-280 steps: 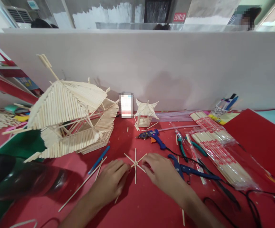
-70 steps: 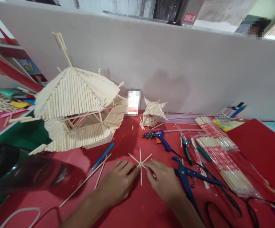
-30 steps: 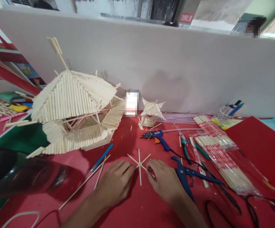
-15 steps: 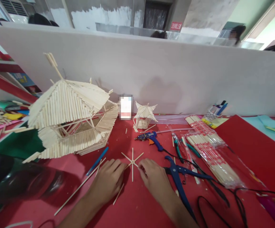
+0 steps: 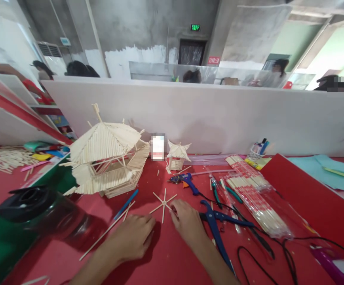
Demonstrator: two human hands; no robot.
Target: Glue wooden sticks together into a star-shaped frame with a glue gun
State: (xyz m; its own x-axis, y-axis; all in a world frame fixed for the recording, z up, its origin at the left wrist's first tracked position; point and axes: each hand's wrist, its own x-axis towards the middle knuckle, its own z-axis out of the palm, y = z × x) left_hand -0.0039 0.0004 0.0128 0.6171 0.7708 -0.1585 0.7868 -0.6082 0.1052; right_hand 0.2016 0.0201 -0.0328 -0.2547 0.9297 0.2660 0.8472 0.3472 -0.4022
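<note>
A small six-armed star of wooden sticks (image 5: 164,202) lies flat on the red tabletop. My right hand (image 5: 186,219) is at its lower right arm, thumb and forefinger pinched on that stick's end. My left hand (image 5: 133,235) rests to the lower left, apart from the star, its fingers curled down; whatever they hold is hidden. Beside my left wrist lies a long thin stick (image 5: 106,233), with a blue pen-like stick (image 5: 126,204) behind it. A blue glue gun (image 5: 186,182) lies beyond the star, and a blue-handled cutter (image 5: 216,225) lies right of my right hand.
A large stick pavilion (image 5: 106,158) and a small one (image 5: 178,154) stand at the back. A dark bottle (image 5: 53,213) lies left. Bagged sticks (image 5: 257,198), green-handled pliers (image 5: 216,196) and black cable (image 5: 249,253) occupy the right. A white partition (image 5: 219,114) closes off the back.
My left hand has drawn back from the star toward me, covering where a short stick lay. My right hand stays at the star. The view has tilted upward.
</note>
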